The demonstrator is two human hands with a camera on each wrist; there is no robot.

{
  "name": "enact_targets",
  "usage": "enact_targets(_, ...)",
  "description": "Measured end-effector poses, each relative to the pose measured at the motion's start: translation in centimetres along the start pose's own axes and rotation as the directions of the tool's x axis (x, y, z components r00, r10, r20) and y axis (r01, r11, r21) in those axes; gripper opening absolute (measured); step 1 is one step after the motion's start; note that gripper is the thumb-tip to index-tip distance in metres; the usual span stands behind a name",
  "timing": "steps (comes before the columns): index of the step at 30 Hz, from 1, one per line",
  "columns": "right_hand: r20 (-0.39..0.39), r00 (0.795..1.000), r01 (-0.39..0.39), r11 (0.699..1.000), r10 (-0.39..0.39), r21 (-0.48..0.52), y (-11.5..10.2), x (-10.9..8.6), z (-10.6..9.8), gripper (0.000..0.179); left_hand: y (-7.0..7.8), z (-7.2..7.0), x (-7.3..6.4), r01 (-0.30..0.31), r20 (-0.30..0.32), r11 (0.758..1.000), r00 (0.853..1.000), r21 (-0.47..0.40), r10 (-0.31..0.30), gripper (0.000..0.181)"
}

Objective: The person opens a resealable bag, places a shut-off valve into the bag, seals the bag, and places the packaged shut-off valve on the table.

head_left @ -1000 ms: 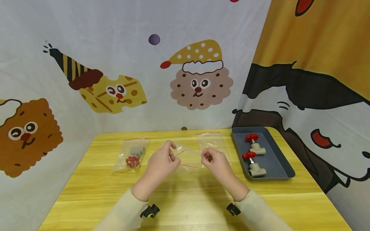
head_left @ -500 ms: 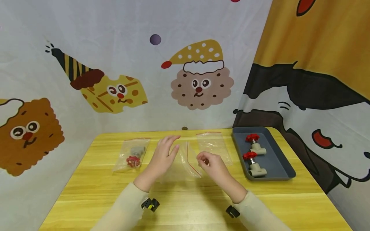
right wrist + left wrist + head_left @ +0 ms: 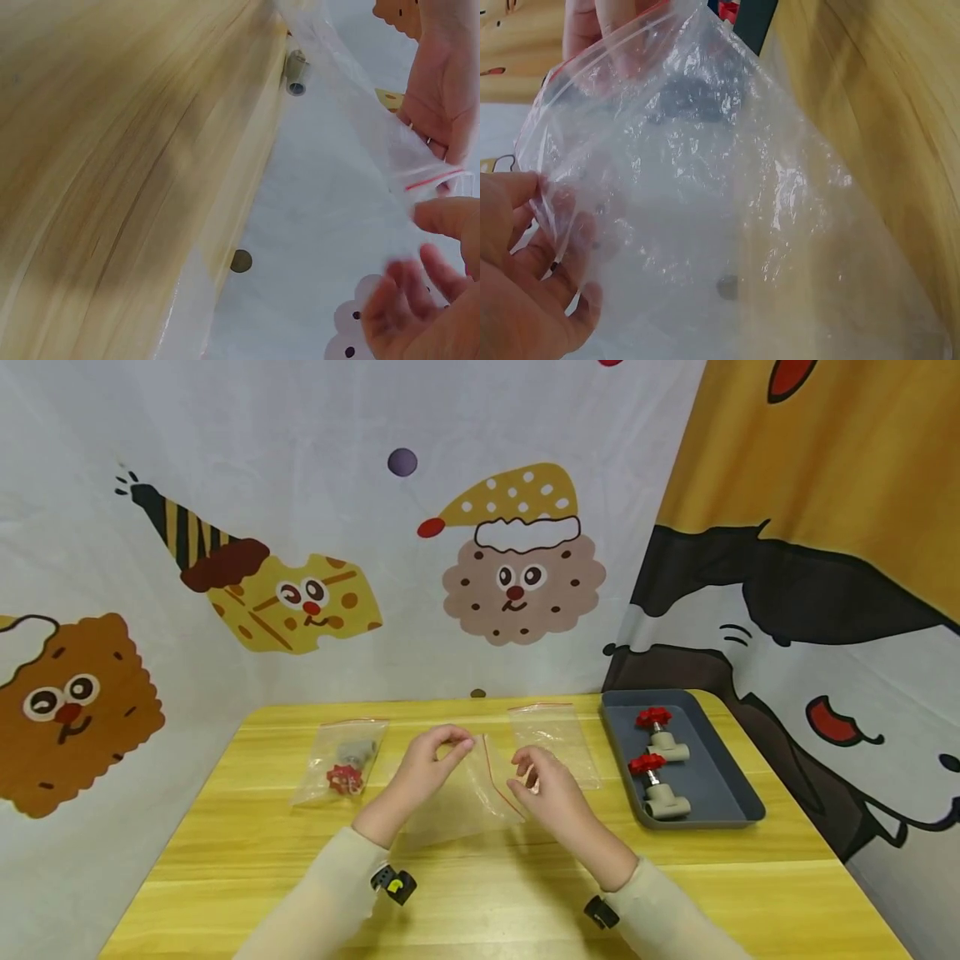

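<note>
Over the middle of the table, a clear zip bag (image 3: 461, 797) with a red line along its mouth hangs tilted. My left hand (image 3: 429, 764) pinches the mouth edge at its far corner; the left wrist view has the thumb (image 3: 514, 187) at that edge and fingers behind the film. Close to the other end of the mouth is my right hand (image 3: 551, 785), its thumb and fingers bent loosely with a gap between them. In the right wrist view the right fingers (image 3: 409, 289) are blurred, and the red line lies near the thumb. Nothing shows inside this bag.
At left lies a zip bag (image 3: 306, 785) containing a grey pipe valve with a red handwheel (image 3: 345, 779). Another flat clear bag (image 3: 558, 731) lies behind my right hand. The grey tray (image 3: 720, 785) at right holds two beige valves with red handwheels (image 3: 647, 764).
My left hand released the bag, its fingers spreading, then pinched the mouth edge again. The red line swung from lying across to running down toward my right hand, whose fingers have loosened.
</note>
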State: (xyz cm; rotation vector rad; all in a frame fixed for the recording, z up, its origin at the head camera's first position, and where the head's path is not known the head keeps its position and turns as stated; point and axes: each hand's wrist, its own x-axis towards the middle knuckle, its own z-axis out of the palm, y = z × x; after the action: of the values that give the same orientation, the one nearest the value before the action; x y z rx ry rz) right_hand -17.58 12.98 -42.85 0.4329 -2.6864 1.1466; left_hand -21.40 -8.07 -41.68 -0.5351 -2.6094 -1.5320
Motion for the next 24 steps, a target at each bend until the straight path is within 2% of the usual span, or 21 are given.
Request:
enact_targets(4, -0.073, 0.996, 0.059, 0.997, -0.056, 0.04, -0.2, 0.0, -0.1, 0.015, 0.0, 0.2, 0.0, -0.009, -0.032, 1.0, 0.999, 0.004, 0.009, 0.019)
enact_targets(6, -0.054, 0.996, 0.077, 0.992, -0.072, 0.104, -0.5, 0.0, -0.2, 0.011, 0.1, 0.3, 0.0, -0.019, -0.052, 1.0, 0.998, 0.002, 0.019, 0.018)
enact_targets(9, 0.041, 0.997, 0.056, 0.98, -0.065, 0.191, -0.7, -0.1, -0.2, 0.021, 0.2, 0.4, 0.0, -0.031, -0.074, 1.0, 0.997, 0.002, 0.031, 0.018)
enact_targets(13, 0.176, 0.984, -0.029, 0.957, -0.023, 0.288, -0.6, 0.0, 0.0, 0.025, 0.3, 0.7, -0.1, -0.058, -0.086, 0.998, 0.995, 0.013, 0.059, 0.018)
enact_targets(18, 0.299, 0.954, -0.133, 0.892, -0.002, 0.433, -0.2, 0.1, 0.2, 0.025, 0.1, 1.2, -0.2, -0.065, -0.083, 0.997, 0.994, 0.034, 0.067, 0.017)
enact_targets(20, 0.351, 0.936, -0.192, 0.857, 0.014, 0.478, -0.1, 0.2, 0.2, 0.029, -0.1, 1.3, -0.2, -0.057, -0.088, 0.998, 0.994, 0.038, 0.06, 0.017)
enact_targets(24, 0.455, 0.888, -0.323, 0.8, 0.071, 0.505, -0.1, 0.3, -0.3, 0.038, -0.4, 1.4, -0.2, -0.046, -0.089, 0.999, 0.995, 0.023, 0.048, 0.015)
